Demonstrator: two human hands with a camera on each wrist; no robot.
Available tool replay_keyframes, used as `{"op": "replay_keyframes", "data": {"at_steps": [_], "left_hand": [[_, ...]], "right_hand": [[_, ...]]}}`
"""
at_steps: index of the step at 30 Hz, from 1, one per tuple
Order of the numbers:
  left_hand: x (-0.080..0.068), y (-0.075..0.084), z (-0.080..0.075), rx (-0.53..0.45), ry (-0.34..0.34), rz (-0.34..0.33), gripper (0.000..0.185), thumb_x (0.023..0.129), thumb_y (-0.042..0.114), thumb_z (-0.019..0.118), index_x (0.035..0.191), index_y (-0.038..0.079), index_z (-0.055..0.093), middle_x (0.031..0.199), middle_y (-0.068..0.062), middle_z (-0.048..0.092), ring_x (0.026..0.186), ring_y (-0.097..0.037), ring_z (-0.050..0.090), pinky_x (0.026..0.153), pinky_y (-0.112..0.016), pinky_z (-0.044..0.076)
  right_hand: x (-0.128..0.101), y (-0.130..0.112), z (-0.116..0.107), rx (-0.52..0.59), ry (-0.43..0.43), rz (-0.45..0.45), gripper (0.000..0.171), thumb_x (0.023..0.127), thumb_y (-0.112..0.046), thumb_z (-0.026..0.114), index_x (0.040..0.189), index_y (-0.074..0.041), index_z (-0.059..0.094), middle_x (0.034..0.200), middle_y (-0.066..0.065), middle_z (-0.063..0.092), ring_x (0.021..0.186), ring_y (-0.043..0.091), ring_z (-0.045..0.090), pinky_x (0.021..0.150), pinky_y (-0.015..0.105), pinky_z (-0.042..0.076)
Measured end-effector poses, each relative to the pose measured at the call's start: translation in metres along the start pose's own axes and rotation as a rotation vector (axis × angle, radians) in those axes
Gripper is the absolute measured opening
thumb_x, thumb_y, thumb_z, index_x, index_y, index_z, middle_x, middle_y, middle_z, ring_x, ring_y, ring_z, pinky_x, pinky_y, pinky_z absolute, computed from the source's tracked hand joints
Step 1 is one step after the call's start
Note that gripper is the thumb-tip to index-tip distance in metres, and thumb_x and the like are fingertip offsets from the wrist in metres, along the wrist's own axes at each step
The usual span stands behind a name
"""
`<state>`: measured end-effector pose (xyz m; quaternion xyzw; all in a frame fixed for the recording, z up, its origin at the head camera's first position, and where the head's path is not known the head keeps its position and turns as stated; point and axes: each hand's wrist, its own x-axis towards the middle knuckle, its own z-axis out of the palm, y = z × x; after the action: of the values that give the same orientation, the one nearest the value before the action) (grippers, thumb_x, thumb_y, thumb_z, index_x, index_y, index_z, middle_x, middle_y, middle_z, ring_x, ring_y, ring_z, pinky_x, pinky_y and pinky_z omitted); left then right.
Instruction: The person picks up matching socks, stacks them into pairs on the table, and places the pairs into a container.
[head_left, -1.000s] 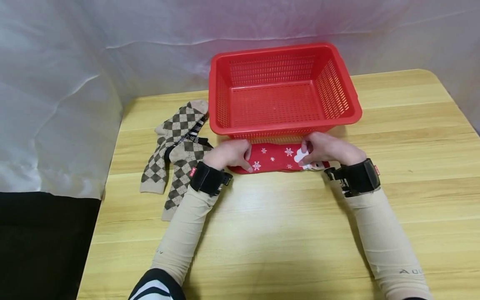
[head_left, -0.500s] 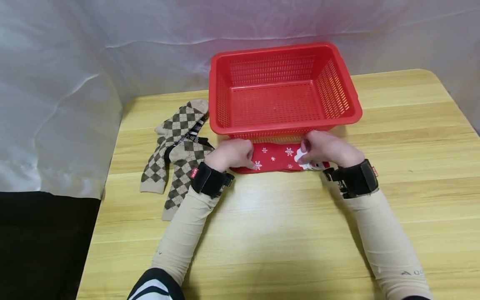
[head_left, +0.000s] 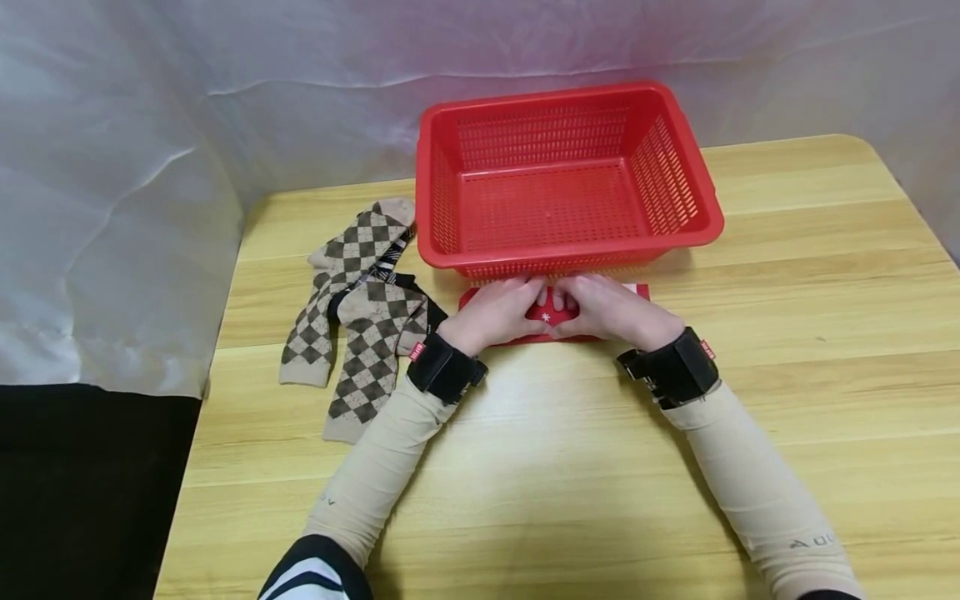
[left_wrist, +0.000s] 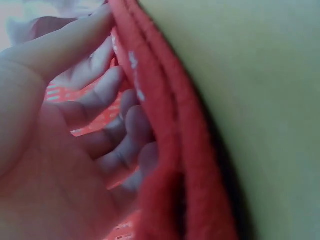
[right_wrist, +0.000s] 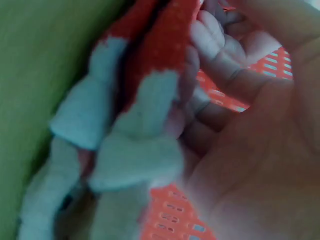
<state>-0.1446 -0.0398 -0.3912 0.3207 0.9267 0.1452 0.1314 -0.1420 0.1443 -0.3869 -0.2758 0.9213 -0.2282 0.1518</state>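
A red plastic basket (head_left: 697,179) with slotted walls stands on the pale wooden surface (head_left: 570,467), towards its far edge. Left of the basket lie two brown and beige argyle socks (head_left: 352,308), flat and overlapping, with a dark striped piece of fabric (head_left: 387,271) showing between them. White sheeting (head_left: 120,183) hangs behind and along the left side.

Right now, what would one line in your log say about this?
left hand: grips red sock | right hand: grips same sock | sock: on table before red basket | checked socks: lying left
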Motion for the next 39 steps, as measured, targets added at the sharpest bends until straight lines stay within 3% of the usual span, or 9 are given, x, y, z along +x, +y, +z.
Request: {"op": "replay_keyframes", "data": {"at_steps": [5,8,12,15,19,25,31,35,39], "left_hand": [[-0.001,-0.002,-0.006,-0.009,-0.07,-0.064,0.057,0.081,0.037,0.08,0.124,0.01,0.052,0.116,-0.005,0.061,0.107,-0.019,0.058,0.095,-0.032,0.049],[-0.002,-0.004,-0.01,-0.006,-0.109,-0.1,0.049,0.078,0.036,0.083,0.109,0.012,0.054,0.104,-0.003,0.061,0.099,-0.018,0.058,0.087,-0.032,0.048],[-0.004,-0.008,-0.014,-0.014,-0.146,-0.13,0.048,0.076,0.034,0.085,0.105,0.012,0.054,0.104,-0.003,0.06,0.102,-0.019,0.056,0.087,-0.032,0.046],[-0.005,-0.011,-0.016,-0.007,-0.165,-0.145,0.047,0.077,0.033,0.084,0.106,0.012,0.054,0.107,-0.004,0.06,0.103,-0.019,0.055,0.088,-0.032,0.045],[-0.006,-0.011,-0.018,-0.001,-0.141,-0.104,0.044,0.084,0.032,0.077,0.115,0.011,0.053,0.113,-0.005,0.061,0.104,-0.019,0.056,0.091,-0.032,0.046],[-0.005,-0.005,-0.021,-0.056,-0.071,0.049,0.04,0.094,0.021,0.066,0.13,0.008,0.055,0.127,-0.007,0.06,0.112,-0.019,0.057,0.102,-0.032,0.046],[-0.005,-0.003,-0.019,0.029,-0.026,0.129,0.04,0.096,0.015,0.062,0.135,0.007,0.054,0.139,-0.008,0.055,0.127,-0.019,0.054,0.113,-0.032,0.04],[-0.004,-0.005,-0.016,0.068,0.013,0.133,0.031,0.097,0.012,0.059,0.128,0.006,0.059,0.132,-0.008,0.061,0.119,-0.02,0.059,0.106,-0.032,0.046],[-0.002,-0.007,-0.015,0.054,0.019,0.113,0.023,0.097,0.012,0.06,0.118,0.007,0.064,0.115,-0.008,0.068,0.102,-0.019,0.063,0.094,-0.03,0.051]], "right_hand": [[-0.006,0.006,-0.007,0.051,-0.024,0.09,0.061,0.075,-0.027,0.085,0.122,-0.007,0.052,0.101,0.01,0.058,0.094,0.023,0.055,0.081,0.035,0.047],[-0.011,0.012,-0.013,0.061,-0.07,0.181,0.048,0.077,-0.027,0.084,0.108,-0.004,0.055,0.097,0.011,0.059,0.09,0.024,0.057,0.075,0.034,0.048],[-0.017,0.021,-0.022,0.1,-0.115,0.292,0.041,0.078,-0.024,0.083,0.096,-0.003,0.054,0.092,0.012,0.059,0.085,0.025,0.056,0.068,0.03,0.046],[-0.02,0.026,-0.027,0.138,-0.127,0.33,0.042,0.079,-0.022,0.083,0.1,-0.003,0.051,0.092,0.012,0.056,0.08,0.023,0.057,0.066,0.03,0.045],[-0.021,0.027,-0.03,0.141,-0.111,0.315,0.044,0.08,-0.019,0.082,0.105,-0.004,0.049,0.09,0.011,0.053,0.075,0.022,0.055,0.064,0.031,0.043],[-0.019,0.012,-0.031,0.067,-0.042,0.186,0.023,0.083,-0.013,0.077,0.094,-0.003,0.06,0.08,0.009,0.059,0.073,0.02,0.054,0.067,0.031,0.044],[-0.011,0.005,-0.023,0.01,-0.008,0.084,0.017,0.089,-0.01,0.07,0.103,-0.002,0.067,0.092,0.01,0.064,0.081,0.02,0.058,0.076,0.034,0.049],[-0.011,0.008,-0.02,0.0,0.019,0.065,0.024,0.089,-0.005,0.069,0.112,0.0,0.064,0.102,0.013,0.066,0.089,0.023,0.061,0.085,0.04,0.053],[-0.012,0.011,-0.019,-0.003,0.018,0.057,0.02,0.088,-0.002,0.07,0.107,0.0,0.066,0.098,0.013,0.068,0.085,0.022,0.062,0.081,0.039,0.054]]}}
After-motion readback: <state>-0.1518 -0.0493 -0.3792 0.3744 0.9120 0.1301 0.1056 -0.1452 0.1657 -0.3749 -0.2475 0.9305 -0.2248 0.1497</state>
